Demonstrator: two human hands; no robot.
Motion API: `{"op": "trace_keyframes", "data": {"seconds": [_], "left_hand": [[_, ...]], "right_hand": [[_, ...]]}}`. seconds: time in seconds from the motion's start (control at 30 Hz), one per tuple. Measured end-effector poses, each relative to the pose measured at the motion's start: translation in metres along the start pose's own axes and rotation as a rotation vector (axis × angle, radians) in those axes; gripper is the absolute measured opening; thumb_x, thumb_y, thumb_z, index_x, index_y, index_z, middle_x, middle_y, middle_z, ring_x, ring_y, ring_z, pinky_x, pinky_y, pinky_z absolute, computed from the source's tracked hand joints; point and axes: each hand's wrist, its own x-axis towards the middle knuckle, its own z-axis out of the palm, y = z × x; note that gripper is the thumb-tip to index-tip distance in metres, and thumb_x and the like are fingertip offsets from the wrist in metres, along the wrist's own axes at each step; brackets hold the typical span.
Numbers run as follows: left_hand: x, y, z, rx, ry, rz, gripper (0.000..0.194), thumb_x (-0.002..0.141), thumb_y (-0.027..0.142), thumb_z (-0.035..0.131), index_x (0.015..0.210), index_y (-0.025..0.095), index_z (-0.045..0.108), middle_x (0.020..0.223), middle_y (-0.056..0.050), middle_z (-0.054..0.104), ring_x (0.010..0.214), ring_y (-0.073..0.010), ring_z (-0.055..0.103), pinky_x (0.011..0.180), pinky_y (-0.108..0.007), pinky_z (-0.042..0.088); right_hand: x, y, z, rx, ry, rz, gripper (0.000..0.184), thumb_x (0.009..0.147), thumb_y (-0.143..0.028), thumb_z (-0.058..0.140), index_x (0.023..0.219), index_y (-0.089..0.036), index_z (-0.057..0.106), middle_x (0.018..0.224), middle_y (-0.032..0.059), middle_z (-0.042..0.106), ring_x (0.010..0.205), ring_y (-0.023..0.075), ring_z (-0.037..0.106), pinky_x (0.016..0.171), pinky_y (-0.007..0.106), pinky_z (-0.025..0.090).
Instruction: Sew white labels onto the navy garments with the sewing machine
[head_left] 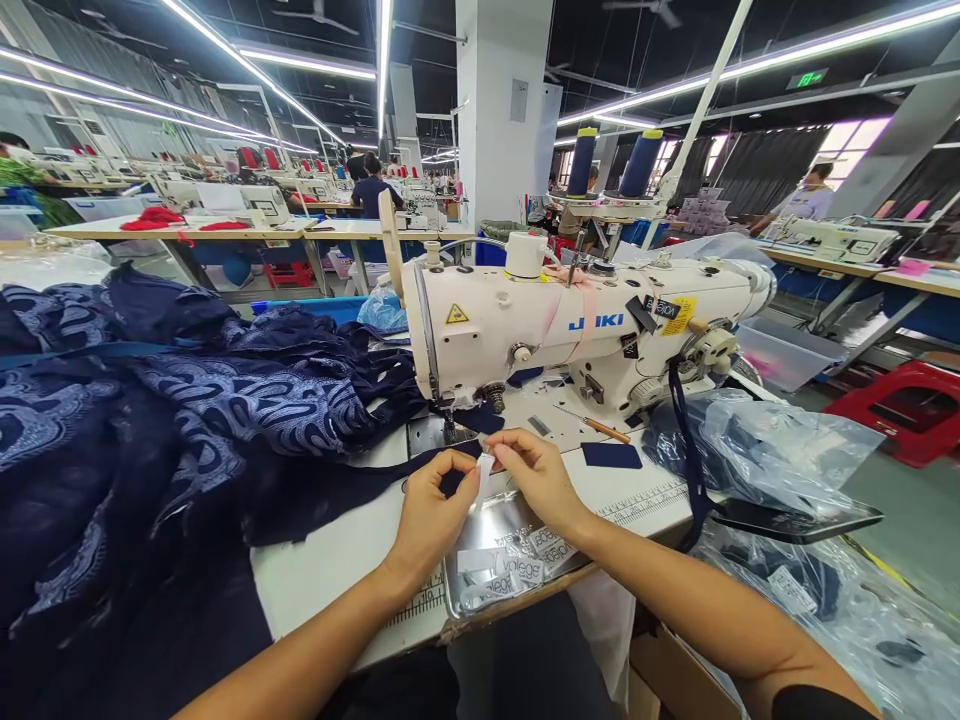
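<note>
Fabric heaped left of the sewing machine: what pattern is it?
Pale swirling motifs on dark navy fabric; head view.

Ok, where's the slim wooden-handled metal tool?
Head view, right of centre, between the flat navy rectangle and the white sewing machine body, beyond the right hand.

we can't read any print on the tag (484, 478); the left hand (433, 505) covers part of it. whether the right hand (541, 485) grips it too, we can't tell. needle area (451, 424) too small and dark for us. cloth (172, 420) cut off at left edge, sleeve (814, 702) at bottom. labels (517, 570) overlap, some lettering hidden. far worker (371, 190) too small for detail.
</note>
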Motion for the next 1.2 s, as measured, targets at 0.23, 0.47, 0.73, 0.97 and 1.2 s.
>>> {"op": "trace_keyframes", "data": {"seconds": [0.23, 0.47, 0.73, 0.97, 1.2], "left_hand": [[0.0002, 0.001, -0.0018, 0.038, -0.01, 0.017, 0.01, 0.067, 0.021, 0.054, 0.058, 0.018, 0.057, 0.065, 0.001, 0.059, 0.065, -0.0144, 0.053, 0.064, -0.025, 0.039], [0.0001, 0.0019, -0.0011, 0.035, -0.012, 0.033, 0.011, 0.067, 0.022, 0.054, 0.057, 0.018, 0.057, 0.067, 0.0, 0.059, 0.067, -0.0147, 0.053, 0.065, -0.025, 0.039], [0.0013, 0.0003, -0.0004, 0.065, -0.02, 0.071, 0.013, 0.069, 0.021, 0.052, 0.057, 0.018, 0.056, 0.066, 0.0, 0.059, 0.067, -0.015, 0.054, 0.067, -0.026, 0.039], [0.0007, -0.0009, -0.0004, 0.096, -0.028, 0.095, 0.015, 0.071, 0.022, 0.05, 0.058, 0.018, 0.054, 0.067, 0.0, 0.059, 0.067, -0.015, 0.054, 0.068, -0.026, 0.039], [0.0006, -0.0012, 0.0003, 0.12, -0.028, 0.106, 0.015, 0.072, 0.023, 0.048, 0.059, 0.017, 0.053, 0.068, 0.0, 0.059, 0.068, -0.0146, 0.055, 0.068, -0.026, 0.04]], "right_hand": [[0.0052, -0.0043, 0.0002, 0.115, -0.13, 0.139, 0.014, 0.066, -0.031, 0.062, 0.061, -0.018, 0.062, 0.055, -0.0029, 0.052, 0.055, 0.0094, 0.046, 0.056, 0.024, 0.038], [0.0033, -0.0064, 0.0025, 0.135, -0.08, 0.142, 0.016, 0.065, -0.032, 0.063, 0.057, -0.018, 0.062, 0.054, -0.0023, 0.054, 0.054, 0.0096, 0.047, 0.056, 0.024, 0.04], [0.0023, -0.0048, 0.0034, 0.096, -0.064, 0.124, 0.013, 0.066, -0.028, 0.062, 0.058, -0.018, 0.062, 0.054, -0.0023, 0.054, 0.053, 0.0097, 0.048, 0.055, 0.024, 0.039], [0.0015, -0.0056, 0.0034, 0.044, -0.07, 0.1, 0.013, 0.067, -0.026, 0.06, 0.058, -0.018, 0.062, 0.055, -0.0018, 0.055, 0.054, 0.0099, 0.048, 0.056, 0.024, 0.039], [0.0008, -0.0071, 0.0038, 0.033, -0.06, 0.104, 0.013, 0.067, -0.024, 0.058, 0.057, -0.017, 0.06, 0.054, -0.002, 0.055, 0.054, 0.0097, 0.048, 0.055, 0.023, 0.039]]}}
